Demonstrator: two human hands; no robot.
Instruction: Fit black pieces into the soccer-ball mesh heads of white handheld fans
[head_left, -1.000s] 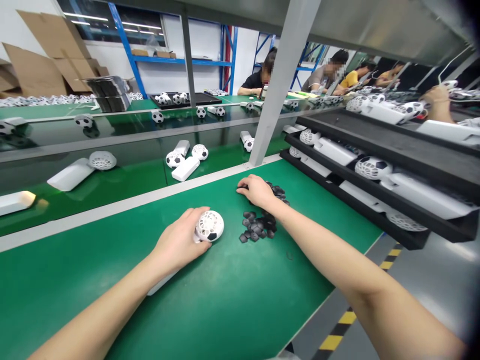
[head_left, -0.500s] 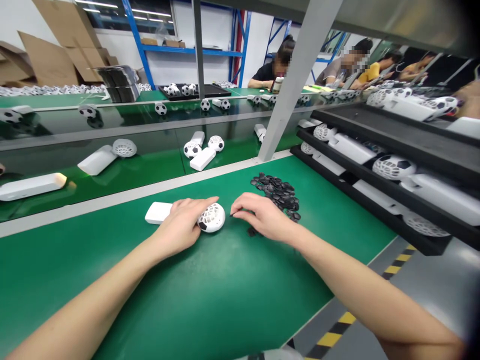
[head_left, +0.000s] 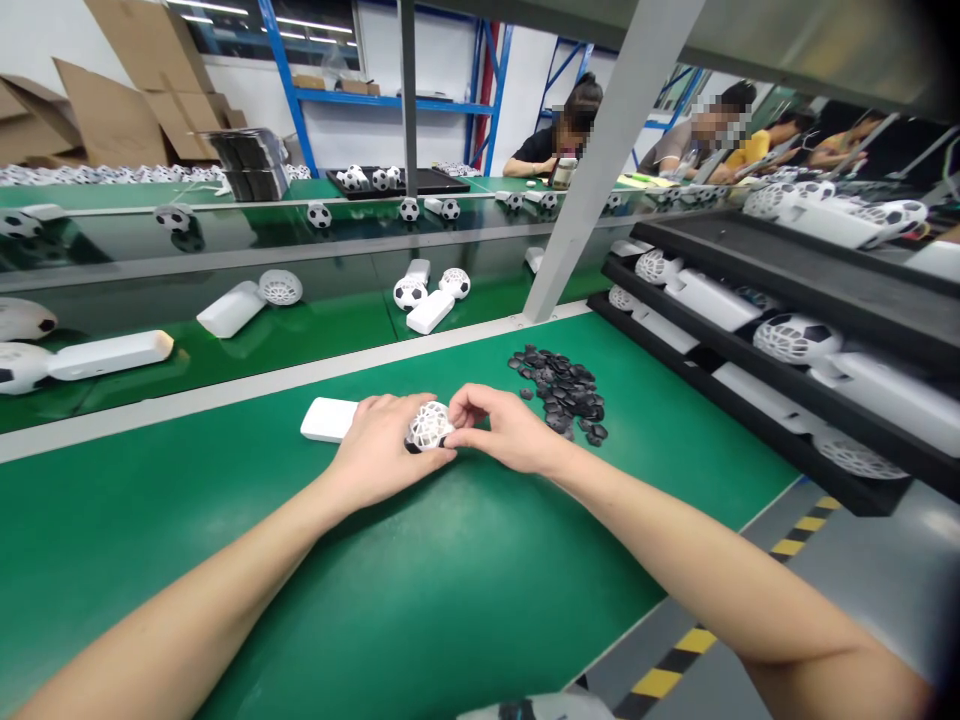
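A white handheld fan (head_left: 327, 420) with a soccer-ball head lies on the green bench. My left hand (head_left: 379, 440) is closed over its neck, thumb and fingers around the ball's side. The white openwork grille of the head (head_left: 430, 426) shows between my hands, with a black patch at its lower left. My right hand (head_left: 495, 428) pinches a small black piece (head_left: 448, 441) against the right edge of the ball; the fingertips hide most of it. Just beyond that hand is a loose pile of black pieces (head_left: 566, 388).
Behind a pale rail, more ball-headed fans (head_left: 232, 308) lie on a green conveyor (head_left: 330, 330). Stacked black trays (head_left: 757, 340) of fans stand at right. A slanted grey post (head_left: 585, 170) rises beyond the pile. People sit working at the far side.
My right hand has moved left to the ball, bringing the small black piece against it. My left thumb has shifted along its near side. On the conveyor, fans have moved right.
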